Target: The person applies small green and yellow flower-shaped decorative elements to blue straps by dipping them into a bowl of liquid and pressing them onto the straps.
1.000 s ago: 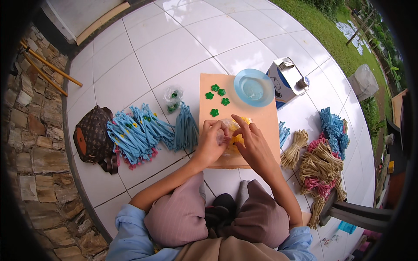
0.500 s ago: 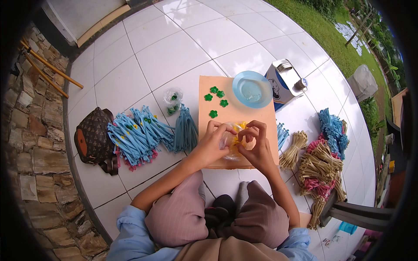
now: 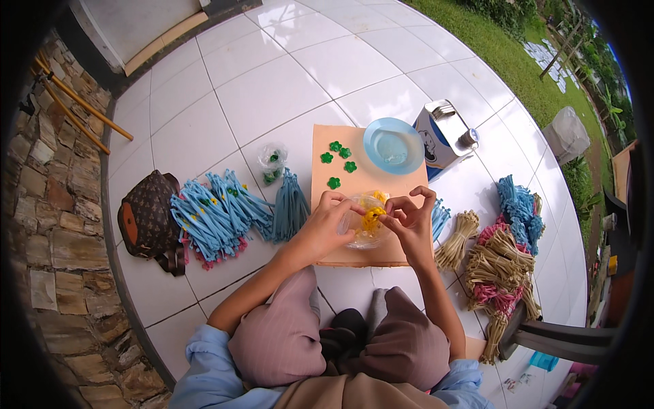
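On the peach-coloured board [image 3: 329, 257] in front of me lies a clear plastic bag [image 3: 361, 240] with yellow beads [image 3: 372, 217] in it. My left hand [image 3: 328, 221] grips the bag's left side between thumb and fingers. At the bag's right edge, my right hand [image 3: 413, 221] has thumb and forefinger pinched close to the yellow beads; what lies between those fingertips is too small to make out. Several green flower-shaped beads [image 3: 327, 157] lie farther back on the board. A light blue plate [image 3: 393, 146] stands at its far right corner.
Left of the board are bundled blue cords [image 3: 225, 208], a blue tassel bundle [image 3: 291, 208], a bag of green beads [image 3: 272, 163] and a brown patterned bag [image 3: 146, 218]. To the right stand a metal tin [image 3: 446, 136] and piles of beige [image 3: 501, 266] and blue cords [image 3: 518, 204].
My right hand has drawn slightly right, from over the bag's opening to its edge. More of the yellow beads shows between my hands. The left hand keeps its grip.
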A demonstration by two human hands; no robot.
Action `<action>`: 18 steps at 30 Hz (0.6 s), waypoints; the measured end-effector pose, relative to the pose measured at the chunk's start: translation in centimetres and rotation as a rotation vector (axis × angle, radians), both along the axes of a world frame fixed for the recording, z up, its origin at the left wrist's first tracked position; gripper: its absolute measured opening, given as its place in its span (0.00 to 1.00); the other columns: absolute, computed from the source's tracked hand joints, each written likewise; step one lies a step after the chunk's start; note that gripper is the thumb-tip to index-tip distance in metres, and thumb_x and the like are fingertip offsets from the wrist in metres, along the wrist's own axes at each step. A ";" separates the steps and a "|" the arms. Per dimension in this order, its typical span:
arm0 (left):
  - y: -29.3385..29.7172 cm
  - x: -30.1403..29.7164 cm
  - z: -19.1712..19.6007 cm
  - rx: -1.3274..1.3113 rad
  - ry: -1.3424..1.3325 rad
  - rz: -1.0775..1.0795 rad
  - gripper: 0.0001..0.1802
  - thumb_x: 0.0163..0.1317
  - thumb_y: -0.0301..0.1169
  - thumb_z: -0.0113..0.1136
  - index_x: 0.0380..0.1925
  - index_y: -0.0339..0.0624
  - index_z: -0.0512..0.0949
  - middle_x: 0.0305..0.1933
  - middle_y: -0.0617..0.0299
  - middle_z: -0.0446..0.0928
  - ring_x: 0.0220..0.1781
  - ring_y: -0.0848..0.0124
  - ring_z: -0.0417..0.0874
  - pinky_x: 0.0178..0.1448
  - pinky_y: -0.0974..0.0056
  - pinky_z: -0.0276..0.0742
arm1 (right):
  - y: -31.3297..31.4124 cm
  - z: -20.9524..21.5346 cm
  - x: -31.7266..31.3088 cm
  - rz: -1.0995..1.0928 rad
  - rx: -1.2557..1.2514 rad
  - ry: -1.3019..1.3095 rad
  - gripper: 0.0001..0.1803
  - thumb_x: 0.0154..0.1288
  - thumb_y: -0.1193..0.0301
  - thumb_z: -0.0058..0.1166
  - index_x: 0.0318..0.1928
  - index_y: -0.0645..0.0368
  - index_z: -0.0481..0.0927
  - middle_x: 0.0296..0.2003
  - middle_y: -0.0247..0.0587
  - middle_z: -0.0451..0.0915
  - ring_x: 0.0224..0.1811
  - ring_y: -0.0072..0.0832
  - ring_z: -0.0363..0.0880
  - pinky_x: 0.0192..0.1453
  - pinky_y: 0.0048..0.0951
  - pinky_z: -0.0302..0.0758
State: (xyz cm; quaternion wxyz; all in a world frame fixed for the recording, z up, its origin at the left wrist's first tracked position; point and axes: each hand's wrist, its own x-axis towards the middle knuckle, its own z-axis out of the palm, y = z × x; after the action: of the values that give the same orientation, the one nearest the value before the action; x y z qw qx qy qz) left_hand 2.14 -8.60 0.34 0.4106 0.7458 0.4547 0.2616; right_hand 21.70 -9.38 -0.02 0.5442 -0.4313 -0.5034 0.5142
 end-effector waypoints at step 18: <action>0.5 1.1 2.8 0.636 0.000 0.082 0.12 0.41 0.25 0.68 0.26 0.44 0.76 0.30 0.67 0.77 0.36 0.65 0.76 0.43 0.62 0.72 | -0.5 1.9 0.0 0.028 -0.021 0.156 0.26 0.56 0.81 0.57 0.46 0.53 0.53 0.33 0.41 0.76 0.37 0.25 0.74 0.42 0.25 0.66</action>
State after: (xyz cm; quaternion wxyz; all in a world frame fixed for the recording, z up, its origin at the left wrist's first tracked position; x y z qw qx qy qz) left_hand 3.19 -8.12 3.12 0.1463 0.8176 0.3800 0.4071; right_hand 21.73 -9.89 1.91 0.5699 -0.3886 -0.4601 0.5589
